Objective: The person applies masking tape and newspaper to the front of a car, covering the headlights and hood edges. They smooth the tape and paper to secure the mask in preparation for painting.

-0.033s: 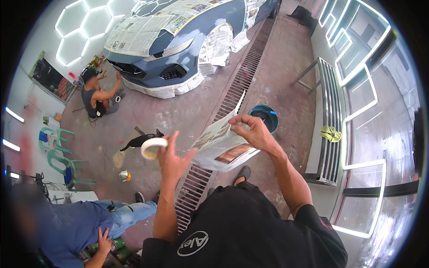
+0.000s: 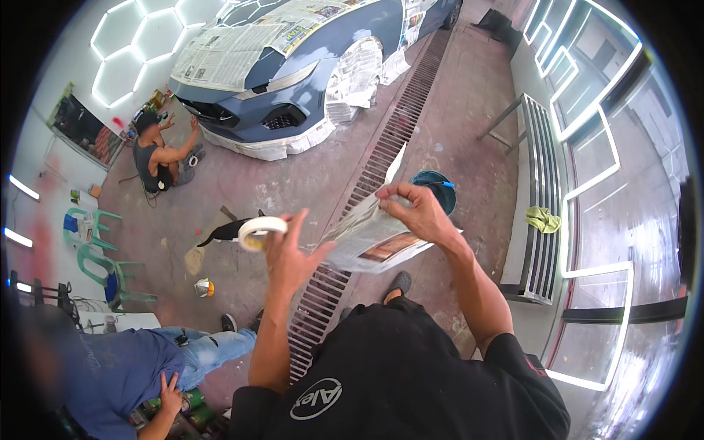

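Observation:
My left hand (image 2: pixel 287 257) holds a roll of cream masking tape (image 2: pixel 245 236) by its fingers, with the thumb stretched toward the paper. In a pinch of thumb and fingers, my right hand (image 2: pixel 416 213) grips a folded sheet of newspaper (image 2: pixel 359 242) by its upper edge. The newspaper hangs between both hands over the floor grate, its lower part slightly blurred. Whether the left thumb touches its left edge, I cannot tell.
Ahead stands a blue-grey car (image 2: pixel 315 88) partly masked with newspaper. One person (image 2: pixel 158 154) squats by its bumper; another (image 2: pixel 132 367) sits lower left. A dark bucket (image 2: pixel 444 198), a metal bench (image 2: pixel 539 198), green chairs (image 2: pixel 95 257) and a black-and-white cat (image 2: pixel 220 233) stand around the grate (image 2: pixel 319 301).
My left hand and the tape roll have shifted slightly up and right. The newspaper's lower edge has risen a little, and its sheet has bent. The right hand still pinches it.

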Tool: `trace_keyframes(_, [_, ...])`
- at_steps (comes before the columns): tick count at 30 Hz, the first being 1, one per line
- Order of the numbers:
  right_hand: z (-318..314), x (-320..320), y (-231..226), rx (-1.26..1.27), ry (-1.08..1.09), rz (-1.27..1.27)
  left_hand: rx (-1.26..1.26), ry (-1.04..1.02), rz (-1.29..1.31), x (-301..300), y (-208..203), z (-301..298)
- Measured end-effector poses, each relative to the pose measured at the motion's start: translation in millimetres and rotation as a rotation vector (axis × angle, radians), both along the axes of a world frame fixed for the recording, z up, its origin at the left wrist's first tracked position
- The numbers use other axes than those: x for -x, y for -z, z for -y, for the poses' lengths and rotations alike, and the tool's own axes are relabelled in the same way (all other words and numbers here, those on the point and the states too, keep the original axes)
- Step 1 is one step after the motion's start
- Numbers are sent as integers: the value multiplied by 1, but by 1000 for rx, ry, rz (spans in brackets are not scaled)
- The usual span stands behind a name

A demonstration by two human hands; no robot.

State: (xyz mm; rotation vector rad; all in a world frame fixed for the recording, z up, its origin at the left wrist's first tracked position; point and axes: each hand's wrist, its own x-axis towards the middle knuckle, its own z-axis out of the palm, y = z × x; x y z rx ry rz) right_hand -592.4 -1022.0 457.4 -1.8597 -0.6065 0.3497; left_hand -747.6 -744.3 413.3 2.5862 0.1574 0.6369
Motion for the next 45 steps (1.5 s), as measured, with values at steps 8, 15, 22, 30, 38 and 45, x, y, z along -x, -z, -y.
trace_keyframes(8, [12,-33,-61,-242,94,-56,64,343,79,-77,-25,27])
trace_keyframes(15, [32,-36,-78,-177,328,216,138,415,208,-105,-38,36])
trace_keyframes(22, [12,-6,-61,228,175,1033,-2,550,120,-104,-77,45])
trace_keyframes(30, [17,-6,-54,387,89,1037,82,555,51,-89,-84,39])
trace_keyframes(38, [33,-11,-63,-194,252,346,438,504,2,-68,-70,3])
trace_keyframes(45, [57,-19,-36,184,-29,-86,594,294,-106,-69,-46,-17])
